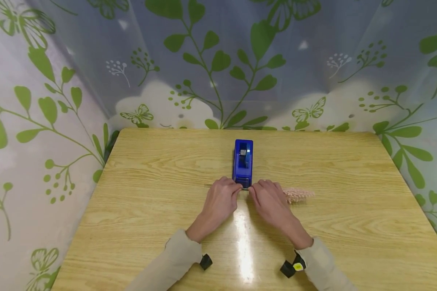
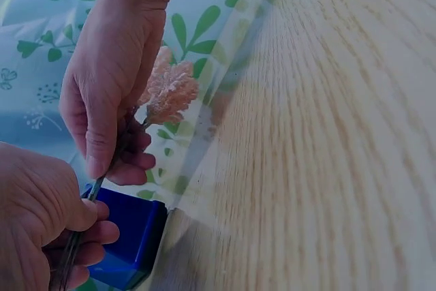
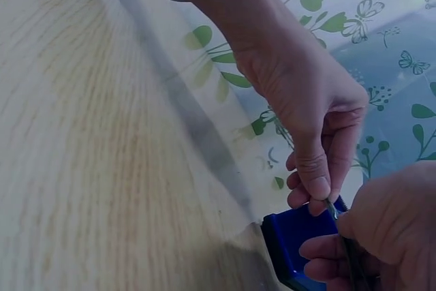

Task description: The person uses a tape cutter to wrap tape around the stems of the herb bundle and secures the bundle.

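Note:
A small bunch of thin stems (image 2: 73,253) topped with fluffy pale pink flowers (image 1: 298,195) lies crosswise between both hands, flower end to the right. My left hand (image 1: 221,202) pinches the stems between thumb and curled fingers, their bare ends poking out past it on the left. Close beside it, my right hand (image 1: 271,204) grips the same stems nearer the flowers. A narrow stretch of stem shows between the two thumbs. Just beyond the fingertips stands a blue tape dispenser (image 1: 243,171), its front end right at the hands. In the left wrist view the flowers (image 2: 170,93) emerge behind my right hand.
The wooden table (image 1: 149,161) reaches back to a patterned curtain (image 1: 240,81) with green leaves and butterflies, which also hangs along both sides. Black straps (image 1: 293,264) sit at the cuffs of the light sleeves (image 1: 175,258). A bright reflection runs down the tabletop between the forearms.

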Motion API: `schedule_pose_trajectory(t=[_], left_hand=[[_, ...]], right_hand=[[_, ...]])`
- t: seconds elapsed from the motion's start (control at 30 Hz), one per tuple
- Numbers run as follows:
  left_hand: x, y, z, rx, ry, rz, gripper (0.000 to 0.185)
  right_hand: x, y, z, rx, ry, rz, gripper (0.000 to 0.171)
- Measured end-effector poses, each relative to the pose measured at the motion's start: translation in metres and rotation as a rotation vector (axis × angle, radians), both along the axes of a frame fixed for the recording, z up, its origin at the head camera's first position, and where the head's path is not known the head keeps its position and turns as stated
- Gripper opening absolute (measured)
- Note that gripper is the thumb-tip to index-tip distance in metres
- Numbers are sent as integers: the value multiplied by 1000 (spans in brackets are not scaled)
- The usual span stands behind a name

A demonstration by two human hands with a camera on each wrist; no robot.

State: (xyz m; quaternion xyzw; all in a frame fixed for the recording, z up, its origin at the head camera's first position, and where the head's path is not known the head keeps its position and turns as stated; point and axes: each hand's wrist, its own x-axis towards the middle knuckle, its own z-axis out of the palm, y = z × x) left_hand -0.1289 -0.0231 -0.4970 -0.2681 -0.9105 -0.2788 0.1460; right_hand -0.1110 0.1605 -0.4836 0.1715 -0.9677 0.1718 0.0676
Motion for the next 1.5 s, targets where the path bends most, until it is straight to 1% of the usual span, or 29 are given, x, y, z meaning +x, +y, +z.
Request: schedule_pose_trajectory(t=[0.17,0.33,0.43,0.53,0.67,0.73,0.8,0.9,0.97,1.03,1.2,1.4,1.5], left_hand=[[0,0,1,-1,-11,1,10],[0,1,1,6,-16,11,10],[-1,1,1,17,-7,18,11],[-1,1,1,28,-7,17,11],[-1,0,0,44,-28,15,9],[-2,0,-1,54,-31,7,14],[-3,0,-3,50,-11,-22,24],[-5,0,-6,22,48,-75,34],[-6,0,-8,8,84,-101,34],[-7,0,-10,9,94,-111,31],[-7,0,-12,24,67,-111,32],[-7,1,-11,49,12,-101,32],[-7,2,-11,60,-2,-96,32]], right_hand=[[-3,1,6,20,-6,16,23],[-6,2,10,-11,19,49,18],[-9,2,10,-34,44,67,16],[-10,2,10,-47,76,67,13],[-10,2,10,-69,124,56,9],[-9,2,9,-80,143,52,7],[-9,2,8,-90,156,48,6],[-9,2,6,-94,173,45,5],[-10,2,6,-93,179,45,5],[-10,2,5,-91,183,46,6],[-11,2,3,-93,188,48,7],[-11,2,3,-95,190,51,6],[-12,2,2,-97,191,53,7]])
